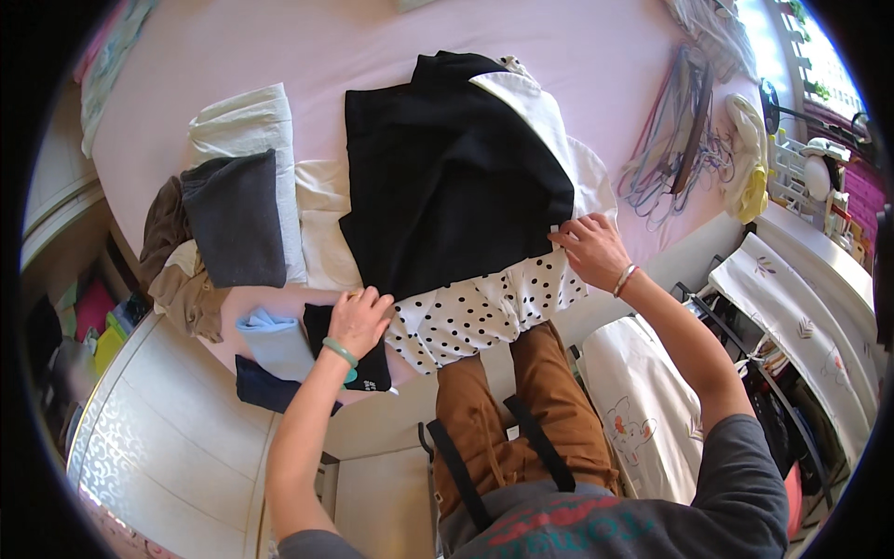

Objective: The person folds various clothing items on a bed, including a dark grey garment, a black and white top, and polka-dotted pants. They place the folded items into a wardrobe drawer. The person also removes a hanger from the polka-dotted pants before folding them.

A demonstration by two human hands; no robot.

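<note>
A black garment (447, 177) lies spread on the pink bedsheet in front of me, over a white cloth with black polka dots (456, 321) that hangs past the bed's near edge. Its near left corner is between the closed fingers of my left hand (359, 321). Farther right, my right hand (593, 250) pinches the near right corner, where a small white tag (554, 235) shows. White fabric (526, 91) peeks out along the garment's right side. Under my left wrist lies a folded black piece (372, 368) with a printed patch.
Left of the garment lie a folded dark grey piece (237, 219), white folded cloth (244, 126), brown clothes (191, 289) and a light blue piece (277, 340). Several hangers (675, 154) are heaped at the right, beside a yellowish cloth (747, 158). A covered rack (792, 307) stands beyond the bed's right edge.
</note>
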